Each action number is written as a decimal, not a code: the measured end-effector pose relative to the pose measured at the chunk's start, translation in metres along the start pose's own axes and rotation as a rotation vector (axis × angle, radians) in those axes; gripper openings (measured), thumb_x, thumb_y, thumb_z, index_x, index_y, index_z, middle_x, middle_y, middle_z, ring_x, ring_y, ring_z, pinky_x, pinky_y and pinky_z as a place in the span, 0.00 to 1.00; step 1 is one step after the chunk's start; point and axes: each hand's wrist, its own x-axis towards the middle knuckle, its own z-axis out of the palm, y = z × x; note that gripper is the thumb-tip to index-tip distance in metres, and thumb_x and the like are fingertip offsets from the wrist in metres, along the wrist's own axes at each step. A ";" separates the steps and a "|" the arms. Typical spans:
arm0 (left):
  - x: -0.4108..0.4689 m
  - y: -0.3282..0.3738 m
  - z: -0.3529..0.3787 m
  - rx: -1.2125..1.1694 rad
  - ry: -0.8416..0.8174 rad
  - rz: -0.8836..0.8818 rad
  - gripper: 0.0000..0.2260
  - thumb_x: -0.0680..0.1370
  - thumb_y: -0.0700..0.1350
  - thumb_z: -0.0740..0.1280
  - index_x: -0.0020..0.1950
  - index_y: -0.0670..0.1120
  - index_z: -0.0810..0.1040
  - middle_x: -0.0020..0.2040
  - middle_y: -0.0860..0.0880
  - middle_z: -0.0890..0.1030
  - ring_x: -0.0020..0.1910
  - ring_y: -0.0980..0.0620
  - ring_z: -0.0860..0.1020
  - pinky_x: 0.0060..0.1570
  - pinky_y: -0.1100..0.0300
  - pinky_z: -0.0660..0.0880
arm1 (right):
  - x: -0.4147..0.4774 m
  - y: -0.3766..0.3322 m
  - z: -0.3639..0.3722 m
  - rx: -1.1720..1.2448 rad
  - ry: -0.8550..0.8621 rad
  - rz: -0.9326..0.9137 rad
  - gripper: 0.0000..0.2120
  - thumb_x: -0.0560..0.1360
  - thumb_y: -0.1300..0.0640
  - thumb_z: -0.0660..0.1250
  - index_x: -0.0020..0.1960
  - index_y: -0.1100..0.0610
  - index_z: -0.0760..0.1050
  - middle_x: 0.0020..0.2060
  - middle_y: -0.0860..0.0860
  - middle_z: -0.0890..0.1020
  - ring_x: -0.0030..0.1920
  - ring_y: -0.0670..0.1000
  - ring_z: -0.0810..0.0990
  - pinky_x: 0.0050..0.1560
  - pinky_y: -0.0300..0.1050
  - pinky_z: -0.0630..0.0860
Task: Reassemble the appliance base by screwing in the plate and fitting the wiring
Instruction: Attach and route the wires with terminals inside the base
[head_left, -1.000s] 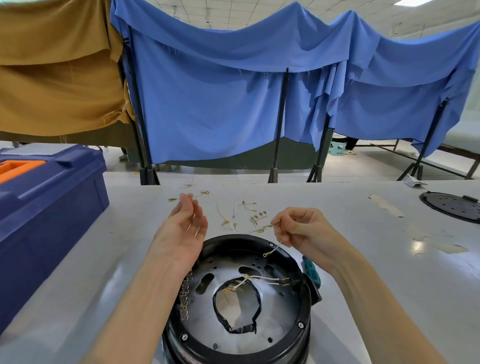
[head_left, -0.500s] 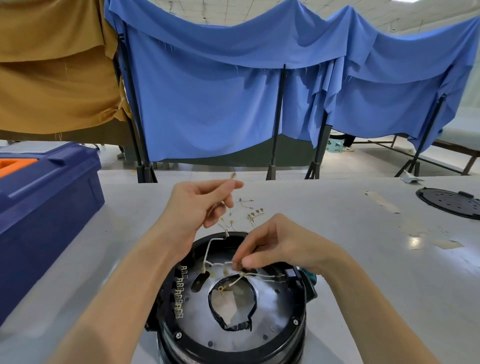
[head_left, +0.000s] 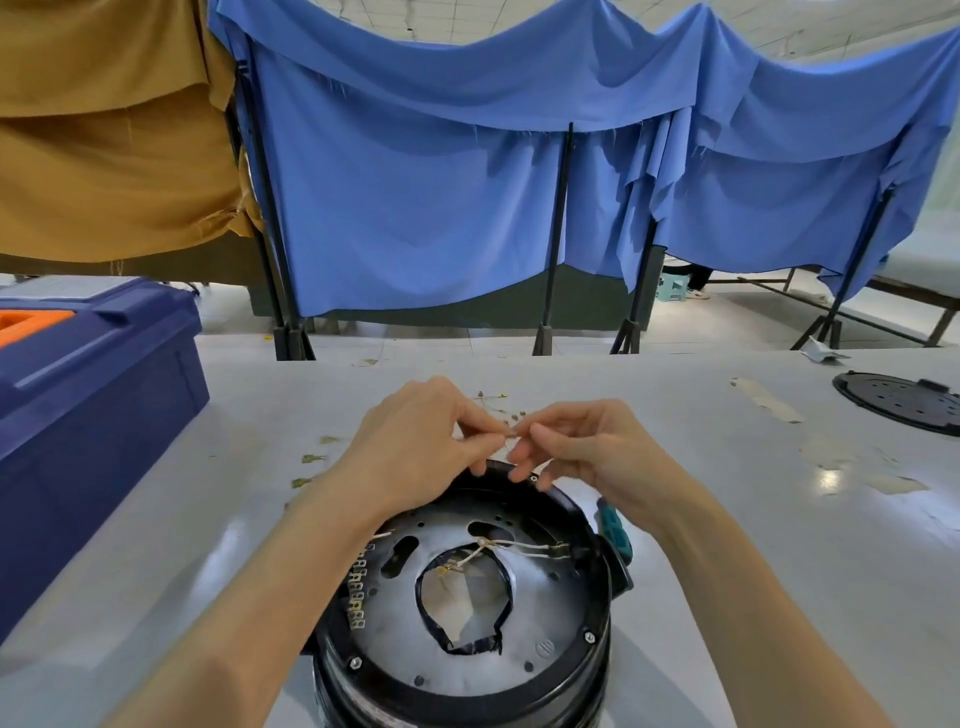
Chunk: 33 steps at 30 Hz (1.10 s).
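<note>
The black round appliance base (head_left: 597, 623) stands upside down at the table's near edge, with a grey metal plate (head_left: 540, 597) screwed inside it. White wiring (head_left: 519, 545) runs across the plate to a terminal at the right, beside a black-edged hole (head_left: 462, 603). Just above the base's far rim, my left hand (head_left: 415, 441) and my right hand (head_left: 587, 447) meet fingertip to fingertip. Both pinch a thin wire piece (head_left: 510, 435) between them.
Several small loose wire pieces and terminals (head_left: 493, 402) lie on the grey table (head_left: 727, 519) behind my hands. A dark blue toolbox (head_left: 88, 405) stands at the left. A black round cover (head_left: 898, 400) lies far right. A teal tool handle (head_left: 613, 525) pokes out beside the base.
My right hand has risen from the plate's wiring to meet my left hand above the far rim. My left hand came down and inward. Both now pinch the same small wire piece.
</note>
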 end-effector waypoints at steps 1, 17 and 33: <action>-0.001 0.000 0.003 0.026 -0.037 -0.006 0.05 0.77 0.52 0.69 0.48 0.61 0.84 0.31 0.62 0.81 0.31 0.70 0.73 0.36 0.60 0.69 | 0.002 0.003 -0.004 -0.033 0.092 -0.014 0.07 0.78 0.66 0.65 0.50 0.66 0.81 0.39 0.63 0.84 0.38 0.60 0.84 0.36 0.42 0.80; -0.004 -0.003 0.064 -0.031 -0.249 -0.009 0.02 0.73 0.51 0.72 0.41 0.55 0.84 0.40 0.56 0.82 0.40 0.59 0.76 0.44 0.57 0.75 | 0.002 0.047 0.003 -0.180 0.136 0.212 0.13 0.77 0.49 0.68 0.46 0.57 0.85 0.43 0.59 0.86 0.42 0.51 0.84 0.47 0.44 0.78; -0.010 -0.010 0.073 -0.334 -0.239 -0.018 0.03 0.72 0.42 0.75 0.39 0.48 0.86 0.37 0.50 0.84 0.35 0.57 0.77 0.40 0.65 0.72 | 0.002 0.047 0.004 -0.112 0.139 0.227 0.14 0.76 0.51 0.70 0.38 0.58 0.83 0.31 0.54 0.82 0.31 0.48 0.79 0.32 0.36 0.73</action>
